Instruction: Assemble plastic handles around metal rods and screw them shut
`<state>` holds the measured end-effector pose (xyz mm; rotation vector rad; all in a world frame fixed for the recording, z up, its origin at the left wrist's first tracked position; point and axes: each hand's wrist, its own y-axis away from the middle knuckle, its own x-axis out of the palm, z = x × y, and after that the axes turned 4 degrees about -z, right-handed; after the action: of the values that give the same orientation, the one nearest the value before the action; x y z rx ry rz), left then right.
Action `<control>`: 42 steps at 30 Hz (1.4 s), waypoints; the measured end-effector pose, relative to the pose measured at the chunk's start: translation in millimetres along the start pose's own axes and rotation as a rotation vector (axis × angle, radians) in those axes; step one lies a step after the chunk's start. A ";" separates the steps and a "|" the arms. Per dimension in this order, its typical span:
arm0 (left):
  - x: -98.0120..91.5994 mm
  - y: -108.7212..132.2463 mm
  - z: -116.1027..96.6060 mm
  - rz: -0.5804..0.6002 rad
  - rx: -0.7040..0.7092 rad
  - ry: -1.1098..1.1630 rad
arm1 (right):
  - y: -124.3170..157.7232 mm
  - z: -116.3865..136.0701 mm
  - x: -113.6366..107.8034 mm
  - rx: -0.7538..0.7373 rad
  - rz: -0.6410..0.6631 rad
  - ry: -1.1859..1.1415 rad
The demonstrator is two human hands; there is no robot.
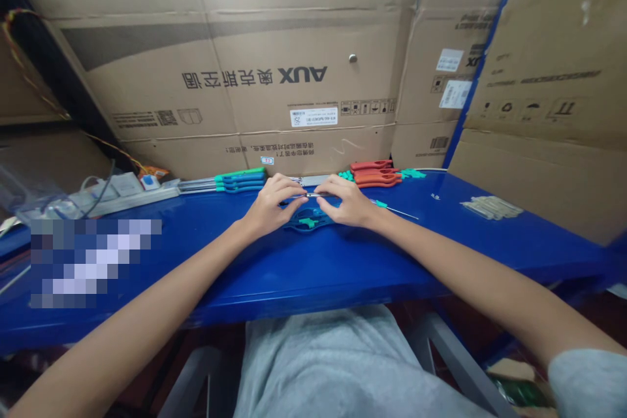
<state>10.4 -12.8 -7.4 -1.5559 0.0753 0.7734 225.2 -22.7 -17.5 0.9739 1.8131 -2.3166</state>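
Over the middle of the blue table, my left hand (275,202) and my right hand (349,200) face each other, thumbs and fingers pinched. Between their fingertips runs a short, thin, silvery metal rod (312,195); both hands grip it, and its ends are hidden by fingers. Just below lies a blue plastic handle part (294,225) with a small green piece (307,223) on it, partly covered by my hands. To the right of my right hand, a slim metal shaft (402,213) with a green end (380,204) rests on the table.
Blue handles with metal shafts (247,180) are stacked behind my left hand. Red-orange handles (375,176) and green pieces (414,174) lie at the back. Clear plastic packets (491,207) sit right, a white power strip (147,197) left. Cardboard (255,46) walls the table's rear.
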 end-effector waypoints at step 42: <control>0.9 1.6 -0.5 0.073 -0.012 -0.014 | 1.0 -2.1 -1.8 -0.059 0.046 0.027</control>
<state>10.4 -13.1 -9.3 -1.5656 0.1180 0.8427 228.0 -21.8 -17.8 1.0324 1.8374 -2.2206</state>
